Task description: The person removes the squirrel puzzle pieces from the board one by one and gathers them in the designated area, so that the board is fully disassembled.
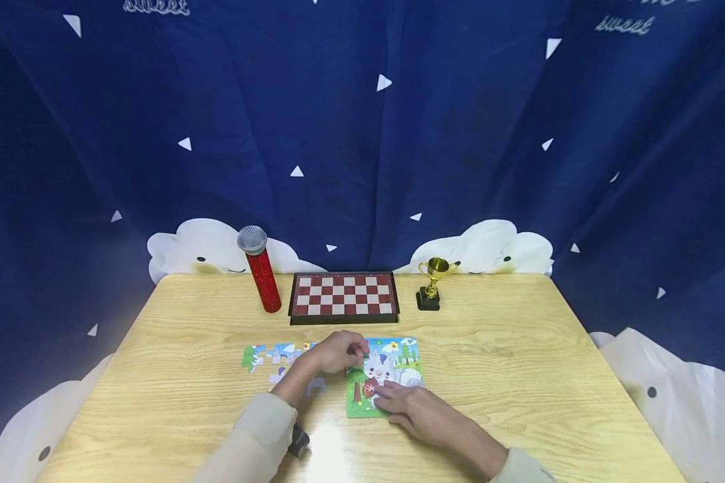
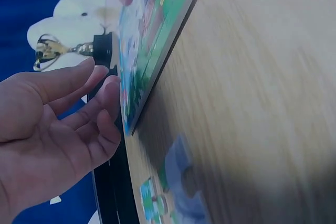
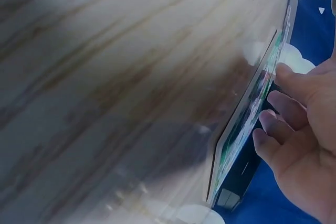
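A jigsaw puzzle point(image 1: 393, 345) with a white cartoon animal on it lies in a green-edged board on the table. My left hand point(image 1: 337, 352) is over the puzzle's upper left corner, its fingers loosely bent. In the left wrist view, nothing shows between the thumb and fingers of that hand point(image 2: 68, 114), and the fingertips are right at the board's corner. My right hand point(image 1: 419, 410) reaches in from the lower right, with its fingertips on the lower part of the picture. Several loose puzzle pieces point(image 1: 254, 357) lie left of the board, some partly behind my left forearm.
Behind the puzzle lies a red-and-white checkered game board point(image 1: 344, 295). A red microphone point(image 1: 262, 278) stands to its left, a small gold trophy point(image 1: 431, 285) to its right. Beside my left sleeve is a small black object point(image 1: 299, 441). A dark blue curtain point(image 1: 338, 134) hangs behind the table.
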`<action>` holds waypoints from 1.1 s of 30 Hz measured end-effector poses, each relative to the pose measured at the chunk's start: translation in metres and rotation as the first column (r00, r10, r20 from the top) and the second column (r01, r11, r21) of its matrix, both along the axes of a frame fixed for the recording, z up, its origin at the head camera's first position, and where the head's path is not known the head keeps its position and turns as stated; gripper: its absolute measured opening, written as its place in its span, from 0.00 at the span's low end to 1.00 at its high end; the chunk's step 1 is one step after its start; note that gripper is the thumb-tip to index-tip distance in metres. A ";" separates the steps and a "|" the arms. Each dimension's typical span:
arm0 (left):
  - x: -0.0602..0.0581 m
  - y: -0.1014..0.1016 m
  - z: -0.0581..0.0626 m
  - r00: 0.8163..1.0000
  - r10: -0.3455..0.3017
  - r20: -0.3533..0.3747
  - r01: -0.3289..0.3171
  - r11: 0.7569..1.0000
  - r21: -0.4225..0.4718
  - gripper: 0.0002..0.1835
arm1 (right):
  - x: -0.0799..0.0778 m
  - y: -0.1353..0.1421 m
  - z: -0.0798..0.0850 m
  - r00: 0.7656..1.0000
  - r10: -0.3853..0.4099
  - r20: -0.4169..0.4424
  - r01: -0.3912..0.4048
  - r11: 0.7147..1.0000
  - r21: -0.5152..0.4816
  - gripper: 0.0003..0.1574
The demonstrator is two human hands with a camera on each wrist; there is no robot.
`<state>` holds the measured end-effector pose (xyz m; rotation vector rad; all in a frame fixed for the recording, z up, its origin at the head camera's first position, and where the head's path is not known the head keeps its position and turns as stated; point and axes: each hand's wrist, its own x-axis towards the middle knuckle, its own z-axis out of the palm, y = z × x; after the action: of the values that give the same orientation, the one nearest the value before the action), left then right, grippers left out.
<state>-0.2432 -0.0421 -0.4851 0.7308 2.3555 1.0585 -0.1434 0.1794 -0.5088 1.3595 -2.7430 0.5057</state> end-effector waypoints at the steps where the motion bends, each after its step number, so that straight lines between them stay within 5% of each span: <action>1: 0.000 0.001 0.000 1.000 -0.007 -0.004 0.007 1.000 0.001 0.07 | 0.000 -0.001 -0.001 1.000 0.009 -0.011 -0.009 1.000 -0.001 0.21; 11: 0.002 0.010 -0.007 0.999 -0.032 -0.007 0.031 0.997 -0.069 0.07 | -0.003 -0.006 -0.006 1.000 0.022 -0.004 -0.022 0.998 0.059 0.19; 23: 0.003 0.016 -0.013 0.997 0.044 -0.060 -0.049 0.994 -0.096 0.09 | -0.004 -0.004 -0.008 0.997 0.036 -0.062 -0.031 0.996 0.078 0.20; 33: 0.004 0.017 -0.014 0.996 0.060 -0.063 -0.065 0.994 -0.084 0.08 | -0.005 -0.004 -0.009 0.999 0.025 -0.032 -0.023 0.997 0.069 0.20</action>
<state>-0.2394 -0.0255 -0.4987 0.6704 2.4733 0.9667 -0.1484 0.1750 -0.5180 1.4042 -2.7457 0.3898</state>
